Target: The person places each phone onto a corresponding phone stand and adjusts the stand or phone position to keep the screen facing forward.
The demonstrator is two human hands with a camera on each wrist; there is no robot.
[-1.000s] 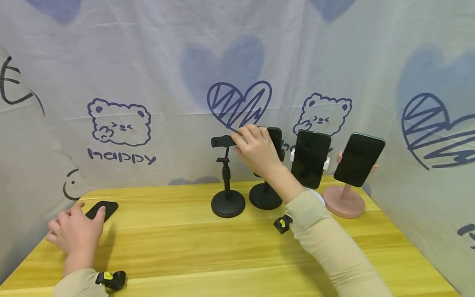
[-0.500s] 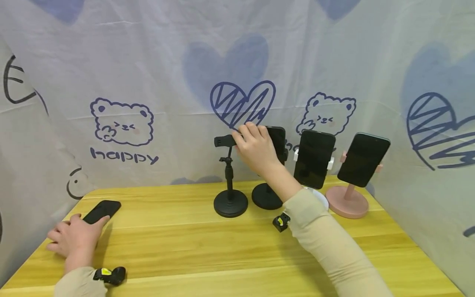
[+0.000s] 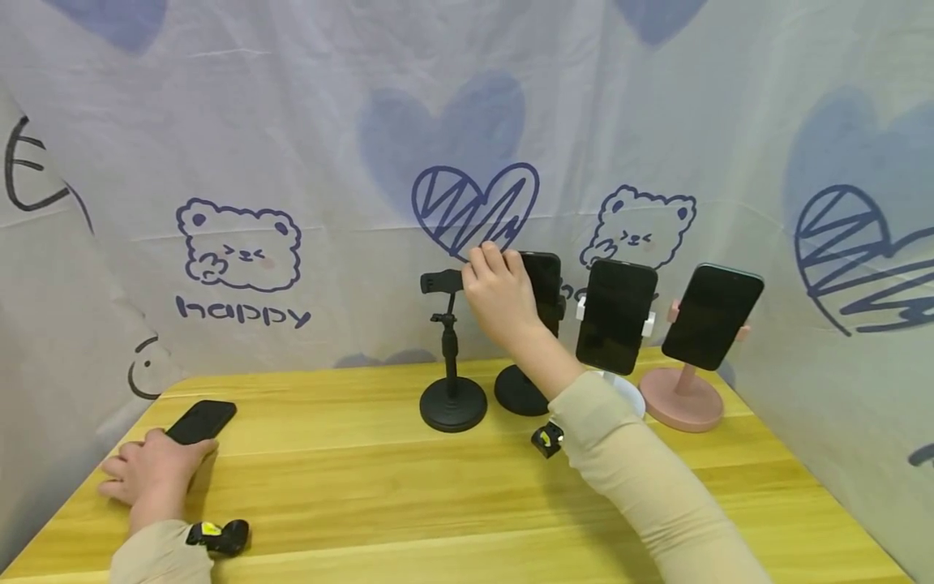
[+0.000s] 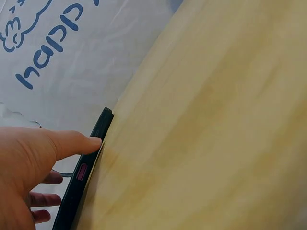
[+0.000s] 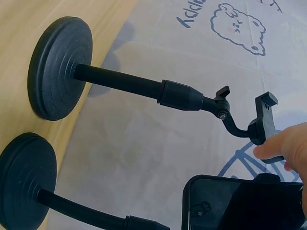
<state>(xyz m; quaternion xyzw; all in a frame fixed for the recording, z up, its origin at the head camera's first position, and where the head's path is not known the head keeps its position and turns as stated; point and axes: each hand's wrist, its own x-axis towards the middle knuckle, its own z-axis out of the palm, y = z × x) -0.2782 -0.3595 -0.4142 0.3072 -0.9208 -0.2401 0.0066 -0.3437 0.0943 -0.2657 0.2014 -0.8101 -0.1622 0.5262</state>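
Note:
At the table's left, a black smartphone (image 3: 203, 420) lies flat. My left hand (image 3: 155, 470) spans its near end, thumb on one long edge and fingers on the far side. The left wrist view shows the thumb pressed to the edge of the phone (image 4: 84, 167), above a reddish button. My right hand (image 3: 503, 292) pinches the right end of the clamp on a black phone stand (image 3: 450, 357). In the right wrist view the thumb touches the lower end of this clamp (image 5: 264, 120), which has no phone in it; the other fingers are mostly hidden.
Right of that stand, a second black stand (image 3: 520, 393) holds a phone (image 3: 546, 284), partly behind my right hand. Farther right are phones on a white stand (image 3: 626, 393) and a pink stand (image 3: 679, 401). A printed curtain (image 3: 328, 122) hangs behind the table (image 3: 350, 487).
My left hand has slid back toward the phone's near end, its thumb coming down and leaving more of the screen in sight. My right hand stays at the clamp, barely shifting.

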